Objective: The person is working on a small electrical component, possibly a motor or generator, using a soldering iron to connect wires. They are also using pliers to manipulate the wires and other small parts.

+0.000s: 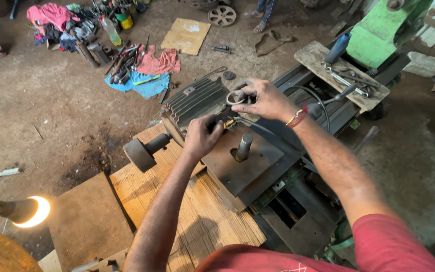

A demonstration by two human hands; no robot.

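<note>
A dark finned electric motor (193, 100) lies on a wooden board (192, 211), its shaft and round pulley (139, 153) pointing to the lower left. My left hand (201, 136) is closed on something small at the motor's near end, beside black cables (258, 127). My right hand (263, 98) rests on the motor's top and pinches a metal ring (235, 97). Just below the hands sits a rusty steel plate (240, 163) with an upright pin (243, 146).
A lit lamp (31, 211) glows at the lower left. Tools and red and blue rags (147, 70) lie scattered on the dirt floor with a cardboard sheet (186, 35). A green machine (383, 30) and a board holding spanners (348, 75) stand at right. Another person's feet (260, 22) appear at top.
</note>
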